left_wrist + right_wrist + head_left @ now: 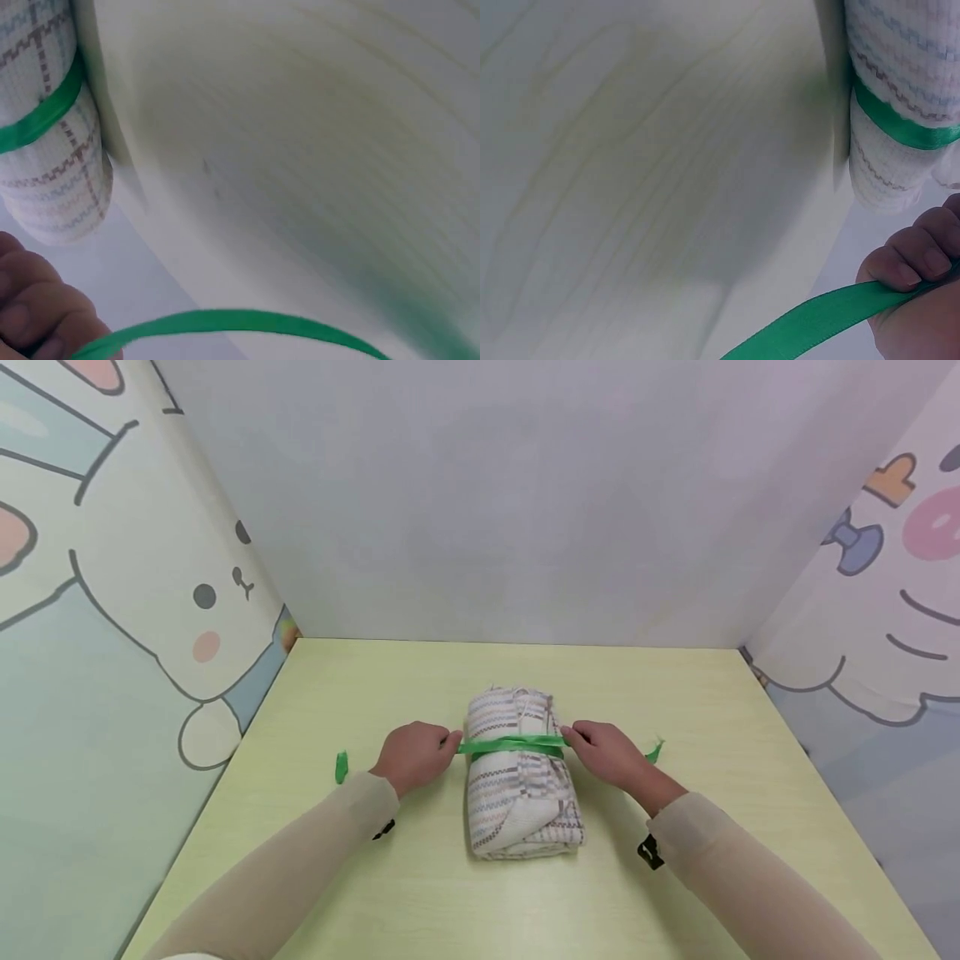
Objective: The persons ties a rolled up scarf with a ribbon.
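Note:
A folded, patterned cloth bundle [498,810] lies on the table with a green ribbon [517,744] round its middle. At the bundle's left side my left hand [420,756] grips one end of the ribbon, fingers curled. On the other side my right hand [603,752] grips the opposite end, and the ribbon runs taut across the top between both hands. In the left wrist view a loose tail of ribbon [225,320] trails from the fist. The right wrist view shows another ribbon tail [810,326] coming out of the curled fingers [900,274]. The bundle's underside is hidden.
The pale wooden table [360,685] meets a grey wall [480,527] at the back. Side panels with cartoon drawings stand at left [150,593] and right [870,610]. Ribbon tips show beyond the left wrist [341,767] and the right wrist [655,752].

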A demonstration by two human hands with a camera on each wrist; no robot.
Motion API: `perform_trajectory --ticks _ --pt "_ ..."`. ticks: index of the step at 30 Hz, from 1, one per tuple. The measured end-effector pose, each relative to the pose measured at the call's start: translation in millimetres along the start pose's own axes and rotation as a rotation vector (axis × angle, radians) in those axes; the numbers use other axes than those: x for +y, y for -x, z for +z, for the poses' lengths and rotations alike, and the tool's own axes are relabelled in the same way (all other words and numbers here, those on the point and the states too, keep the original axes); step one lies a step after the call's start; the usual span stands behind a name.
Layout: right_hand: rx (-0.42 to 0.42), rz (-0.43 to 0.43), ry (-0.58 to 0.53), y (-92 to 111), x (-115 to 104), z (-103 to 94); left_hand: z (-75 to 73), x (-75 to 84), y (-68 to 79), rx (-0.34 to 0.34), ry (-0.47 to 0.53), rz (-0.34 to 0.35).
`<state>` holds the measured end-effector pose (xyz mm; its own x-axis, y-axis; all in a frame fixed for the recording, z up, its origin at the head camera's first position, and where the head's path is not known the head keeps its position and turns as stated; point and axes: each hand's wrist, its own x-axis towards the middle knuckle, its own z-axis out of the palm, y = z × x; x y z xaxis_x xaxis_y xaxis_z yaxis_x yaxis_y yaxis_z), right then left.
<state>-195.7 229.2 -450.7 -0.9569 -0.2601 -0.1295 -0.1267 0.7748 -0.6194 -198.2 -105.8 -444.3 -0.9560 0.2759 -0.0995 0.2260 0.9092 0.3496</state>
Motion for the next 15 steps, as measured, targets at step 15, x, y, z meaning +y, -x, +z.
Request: perform_trajectory --ticks 15 --pt "0.075 -0.075 0.004 7 7 -7.6 6.1 -18.3 6.6 0.093 -0.059 -0.034"
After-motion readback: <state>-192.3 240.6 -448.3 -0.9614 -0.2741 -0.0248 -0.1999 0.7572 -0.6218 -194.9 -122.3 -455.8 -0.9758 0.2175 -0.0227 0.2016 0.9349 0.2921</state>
